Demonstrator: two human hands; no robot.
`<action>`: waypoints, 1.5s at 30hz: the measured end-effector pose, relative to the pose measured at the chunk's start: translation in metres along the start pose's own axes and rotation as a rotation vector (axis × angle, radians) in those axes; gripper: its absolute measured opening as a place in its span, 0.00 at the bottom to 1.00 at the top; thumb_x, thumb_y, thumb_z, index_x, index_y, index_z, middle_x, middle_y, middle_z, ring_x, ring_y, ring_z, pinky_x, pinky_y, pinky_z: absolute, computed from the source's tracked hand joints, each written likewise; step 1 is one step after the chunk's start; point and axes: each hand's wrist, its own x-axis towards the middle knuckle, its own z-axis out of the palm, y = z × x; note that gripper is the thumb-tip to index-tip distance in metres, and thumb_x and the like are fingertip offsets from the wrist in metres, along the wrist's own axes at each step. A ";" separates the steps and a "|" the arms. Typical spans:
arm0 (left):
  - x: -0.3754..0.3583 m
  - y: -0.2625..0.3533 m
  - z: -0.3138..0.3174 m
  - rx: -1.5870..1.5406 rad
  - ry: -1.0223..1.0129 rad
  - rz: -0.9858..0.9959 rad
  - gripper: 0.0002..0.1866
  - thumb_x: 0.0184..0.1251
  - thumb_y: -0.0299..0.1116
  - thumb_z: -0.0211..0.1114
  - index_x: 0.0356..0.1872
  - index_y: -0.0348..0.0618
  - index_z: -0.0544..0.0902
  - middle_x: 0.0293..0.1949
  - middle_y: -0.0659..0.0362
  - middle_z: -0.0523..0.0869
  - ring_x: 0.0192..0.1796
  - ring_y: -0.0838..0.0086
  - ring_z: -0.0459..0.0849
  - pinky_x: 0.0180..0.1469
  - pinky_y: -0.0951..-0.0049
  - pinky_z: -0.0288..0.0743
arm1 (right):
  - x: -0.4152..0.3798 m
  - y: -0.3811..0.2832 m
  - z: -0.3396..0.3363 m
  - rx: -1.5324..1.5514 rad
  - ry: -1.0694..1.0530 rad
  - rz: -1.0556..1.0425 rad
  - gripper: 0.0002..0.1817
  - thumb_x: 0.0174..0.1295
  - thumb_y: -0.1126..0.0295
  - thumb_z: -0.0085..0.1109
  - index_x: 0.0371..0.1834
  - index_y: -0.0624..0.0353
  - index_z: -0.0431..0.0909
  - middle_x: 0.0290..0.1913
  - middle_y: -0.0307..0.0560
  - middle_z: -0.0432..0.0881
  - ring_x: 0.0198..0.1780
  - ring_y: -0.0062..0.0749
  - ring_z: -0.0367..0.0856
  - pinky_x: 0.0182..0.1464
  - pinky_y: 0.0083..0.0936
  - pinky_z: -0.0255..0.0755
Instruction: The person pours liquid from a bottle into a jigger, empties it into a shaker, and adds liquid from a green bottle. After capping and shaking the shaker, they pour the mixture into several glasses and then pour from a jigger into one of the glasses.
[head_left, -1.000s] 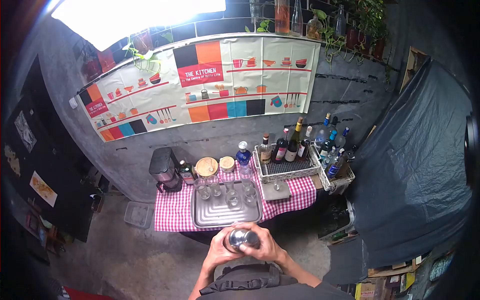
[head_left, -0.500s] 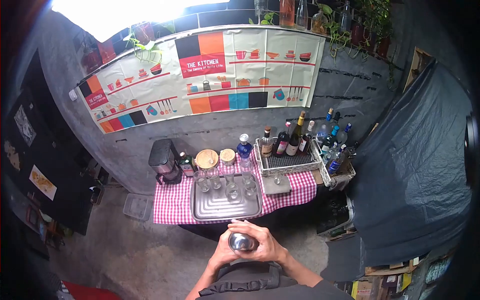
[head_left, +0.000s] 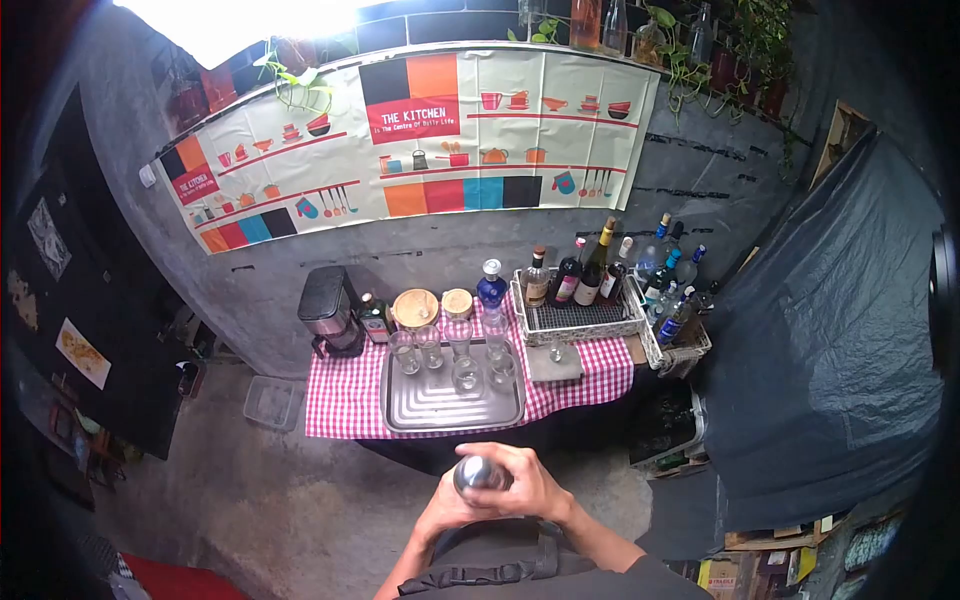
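A shiny metal cocktail shaker (head_left: 476, 473) is held in front of my body, its rounded end facing up toward me. My left hand (head_left: 447, 503) is wrapped round its left and lower side. On the right, my right hand (head_left: 532, 487) is closed over it, with fingers reaching across the far side and front. Both hands are slightly smeared by motion. Beyond them, on the table, lies a metal tray (head_left: 440, 408) bearing several clear glasses (head_left: 466, 374) along its back and right side.
The table has a red-and-white checked cloth (head_left: 340, 405). On it stand a coffee maker (head_left: 330, 310), a green bottle (head_left: 375, 318), wood-lidded jars (head_left: 415, 307) and a blue bottle (head_left: 491, 285). A wicker tray (head_left: 585, 333) with bottles stands right. A plastic bin (head_left: 272, 402) sits on the floor.
My hands still grip the shaker, which has shifted slightly left and up in view. The fingers of my right hand have moved on it. The camera view has tilted a little.
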 end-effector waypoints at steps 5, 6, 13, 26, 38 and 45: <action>-0.005 0.000 -0.009 0.155 0.127 0.058 0.36 0.39 0.33 0.89 0.54 0.37 0.83 0.45 0.55 0.89 0.49 0.73 0.87 0.56 0.68 0.81 | -0.011 0.037 0.010 0.223 0.131 0.238 0.23 0.64 0.64 0.67 0.58 0.66 0.80 0.53 0.53 0.89 0.55 0.33 0.87 0.61 0.35 0.79; -0.006 0.005 -0.010 0.173 0.164 0.106 0.36 0.39 0.34 0.89 0.53 0.37 0.83 0.46 0.54 0.89 0.49 0.72 0.88 0.56 0.67 0.82 | -0.014 0.031 0.011 0.268 0.112 0.130 0.23 0.64 0.65 0.66 0.59 0.66 0.79 0.56 0.54 0.87 0.58 0.35 0.86 0.64 0.35 0.77; -0.010 -0.001 -0.009 -0.046 0.094 0.042 0.35 0.41 0.30 0.88 0.55 0.37 0.82 0.48 0.56 0.89 0.50 0.73 0.88 0.56 0.68 0.82 | 0.001 0.015 0.021 0.006 -0.027 -0.194 0.30 0.62 0.62 0.74 0.64 0.65 0.78 0.62 0.59 0.84 0.65 0.38 0.82 0.69 0.37 0.73; -0.015 0.003 -0.025 0.021 0.065 0.039 0.31 0.42 0.28 0.86 0.52 0.39 0.83 0.42 0.62 0.87 0.47 0.75 0.86 0.55 0.69 0.81 | 0.012 -0.002 0.033 0.012 -0.026 0.063 0.27 0.60 0.65 0.72 0.62 0.63 0.79 0.59 0.54 0.86 0.60 0.38 0.86 0.64 0.34 0.77; -0.020 0.001 -0.047 -0.125 -0.053 -0.003 0.37 0.41 0.32 0.88 0.57 0.37 0.81 0.49 0.56 0.88 0.51 0.73 0.87 0.57 0.67 0.81 | 0.012 -0.005 0.051 -0.027 0.038 0.113 0.30 0.60 0.64 0.72 0.64 0.67 0.77 0.57 0.57 0.86 0.59 0.41 0.87 0.64 0.34 0.78; -0.021 0.000 -0.074 0.202 0.064 0.202 0.37 0.40 0.34 0.88 0.56 0.38 0.83 0.51 0.53 0.88 0.53 0.68 0.88 0.58 0.65 0.81 | 0.003 0.007 0.067 0.003 0.164 -0.253 0.32 0.59 0.64 0.74 0.66 0.67 0.76 0.57 0.59 0.86 0.61 0.46 0.86 0.63 0.37 0.78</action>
